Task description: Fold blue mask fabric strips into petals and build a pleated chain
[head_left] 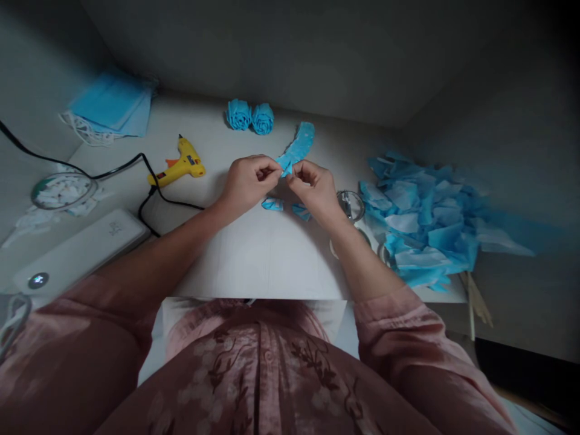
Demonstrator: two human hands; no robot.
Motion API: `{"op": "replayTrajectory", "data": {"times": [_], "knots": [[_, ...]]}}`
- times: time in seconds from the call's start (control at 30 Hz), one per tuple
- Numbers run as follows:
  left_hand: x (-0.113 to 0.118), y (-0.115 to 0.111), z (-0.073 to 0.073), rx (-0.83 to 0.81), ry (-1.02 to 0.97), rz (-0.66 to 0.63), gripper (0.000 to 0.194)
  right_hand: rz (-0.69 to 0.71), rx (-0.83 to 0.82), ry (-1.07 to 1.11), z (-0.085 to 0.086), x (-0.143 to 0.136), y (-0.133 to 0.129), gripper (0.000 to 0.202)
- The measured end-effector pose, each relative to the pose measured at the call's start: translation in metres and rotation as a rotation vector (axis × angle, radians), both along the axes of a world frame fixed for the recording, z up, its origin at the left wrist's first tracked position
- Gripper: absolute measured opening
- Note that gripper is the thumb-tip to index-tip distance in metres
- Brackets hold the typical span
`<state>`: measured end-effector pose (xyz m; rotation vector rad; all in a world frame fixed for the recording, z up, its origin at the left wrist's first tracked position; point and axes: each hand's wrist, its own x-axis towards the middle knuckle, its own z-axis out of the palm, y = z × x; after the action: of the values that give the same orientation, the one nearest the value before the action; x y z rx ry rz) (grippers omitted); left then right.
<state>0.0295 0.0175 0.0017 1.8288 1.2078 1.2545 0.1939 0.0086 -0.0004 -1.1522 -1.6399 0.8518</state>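
Note:
Over the middle of the table, my left hand and my right hand meet with thumbs and forefingers pinched. Both grip a small piece of blue mask fabric between the fingertips. A curved blue strip stretches away just beyond it; whether the two are joined I cannot tell. Under my hands lie two small folded blue pieces, one partly behind my right wrist. Two rolled blue fabric roses stand side by side farther back.
Left: a yellow glue gun with a black cord, a stack of blue face masks, white scraps in a round container, and a white device. Right: a heap of blue fabric pieces, a metal ring-shaped item, and sticks at the edge.

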Motion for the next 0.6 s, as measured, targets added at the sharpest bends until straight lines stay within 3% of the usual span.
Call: {"op": "replayTrajectory", "data": {"times": [0.27, 0.4, 0.5, 0.6], "knots": [[-0.001, 0.002, -0.004, -0.040, -0.044, 0.002, 0.009, 0.013, -0.023, 0.038, 0.000, 0.000, 0.000, 0.019], [-0.001, 0.008, -0.001, -0.064, -0.155, 0.075, 0.012, 0.003, -0.091, 0.167, -0.007, 0.006, 0.011, 0.014], [-0.004, 0.006, 0.018, -0.233, -0.311, 0.126, 0.018, -0.055, -0.161, 0.238, -0.012, 0.014, 0.021, 0.015], [-0.023, -0.013, 0.049, -0.327, -0.382, 0.076, 0.023, -0.071, -0.183, 0.290, -0.013, 0.018, 0.024, 0.017]]}}
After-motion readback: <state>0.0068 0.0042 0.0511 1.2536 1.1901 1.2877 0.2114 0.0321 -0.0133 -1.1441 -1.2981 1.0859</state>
